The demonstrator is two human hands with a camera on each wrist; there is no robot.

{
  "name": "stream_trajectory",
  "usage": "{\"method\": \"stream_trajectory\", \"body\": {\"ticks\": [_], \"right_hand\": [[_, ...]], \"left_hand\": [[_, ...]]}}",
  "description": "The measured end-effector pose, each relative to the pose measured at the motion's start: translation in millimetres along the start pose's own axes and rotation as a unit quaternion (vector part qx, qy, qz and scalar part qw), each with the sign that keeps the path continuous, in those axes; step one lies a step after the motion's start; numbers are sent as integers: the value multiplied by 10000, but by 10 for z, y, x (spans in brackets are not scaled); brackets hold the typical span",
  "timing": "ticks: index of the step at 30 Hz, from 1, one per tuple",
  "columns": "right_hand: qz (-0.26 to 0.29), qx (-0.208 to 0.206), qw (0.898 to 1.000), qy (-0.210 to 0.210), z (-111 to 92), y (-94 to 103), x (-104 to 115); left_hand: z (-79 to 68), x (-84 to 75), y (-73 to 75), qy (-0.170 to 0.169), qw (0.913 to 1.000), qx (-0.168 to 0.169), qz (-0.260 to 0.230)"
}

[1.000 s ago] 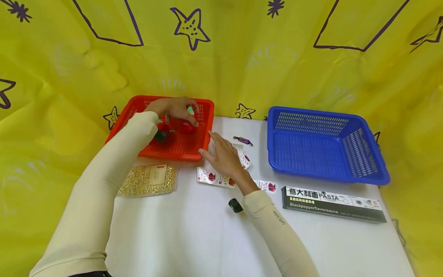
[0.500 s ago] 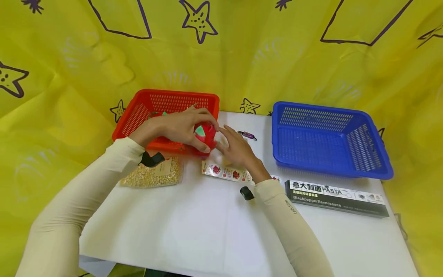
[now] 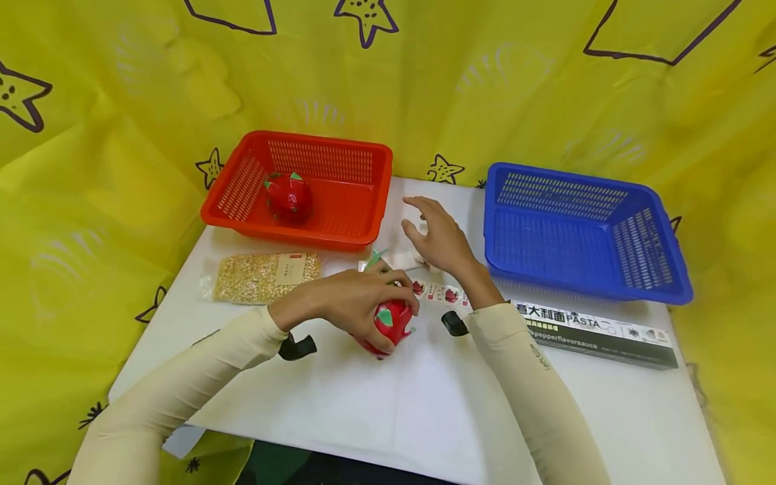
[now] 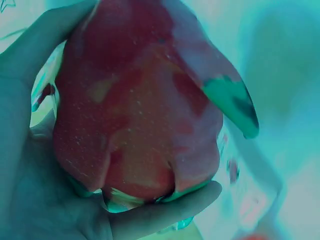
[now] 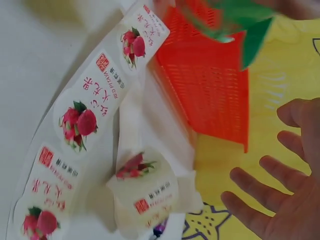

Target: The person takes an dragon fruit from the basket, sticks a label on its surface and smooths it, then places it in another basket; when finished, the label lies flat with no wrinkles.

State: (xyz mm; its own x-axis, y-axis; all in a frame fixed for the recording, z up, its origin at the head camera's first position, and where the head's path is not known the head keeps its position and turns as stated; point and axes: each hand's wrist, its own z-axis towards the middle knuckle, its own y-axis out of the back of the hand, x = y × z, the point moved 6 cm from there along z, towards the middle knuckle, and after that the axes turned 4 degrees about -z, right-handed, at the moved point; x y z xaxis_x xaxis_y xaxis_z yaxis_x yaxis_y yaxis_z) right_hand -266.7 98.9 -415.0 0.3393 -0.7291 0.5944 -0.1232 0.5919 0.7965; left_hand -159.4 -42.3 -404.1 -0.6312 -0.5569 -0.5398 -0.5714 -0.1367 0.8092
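The left hand (image 3: 354, 300) grips the dragon fruit (image 3: 393, 323) over the counter (image 3: 339, 411), near the label strip (image 3: 436, 293). The right hand (image 3: 445, 239) is empty, loosely spread. A loosened grip may let the rounded fruit roll; leaf tips (image 4: 231, 102) could snag the strip.

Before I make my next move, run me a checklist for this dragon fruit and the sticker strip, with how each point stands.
1. Dragon fruit gripped: ok, the left hand holds it.
2. Dragon fruit resting on the table: cannot tell, its underside is hidden.
3. Right hand free: ok, it holds nothing.
4. Sticker strip in hand: not ok, neither hand grips it.
5. Second dragon fruit inside the red basket: ok.
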Motion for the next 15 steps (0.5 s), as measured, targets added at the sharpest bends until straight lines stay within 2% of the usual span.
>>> {"method": "stream_trajectory", "body": {"ticks": [3, 7, 11, 15], "right_hand": [[60, -229, 9997, 17, -109, 108, -3], [19, -408, 9991, 91, -249, 192, -23], [10, -304, 9994, 146, -399, 217, -74], [-41, -99, 9999, 85, -551, 242, -162]], "left_hand": [[97, 5, -125, -29, 9999, 77, 83], [190, 109, -220, 86, 9999, 14, 78], [268, 227, -272, 157, 9999, -41, 24], [349, 276, -283, 122, 9999, 14, -66]]}}
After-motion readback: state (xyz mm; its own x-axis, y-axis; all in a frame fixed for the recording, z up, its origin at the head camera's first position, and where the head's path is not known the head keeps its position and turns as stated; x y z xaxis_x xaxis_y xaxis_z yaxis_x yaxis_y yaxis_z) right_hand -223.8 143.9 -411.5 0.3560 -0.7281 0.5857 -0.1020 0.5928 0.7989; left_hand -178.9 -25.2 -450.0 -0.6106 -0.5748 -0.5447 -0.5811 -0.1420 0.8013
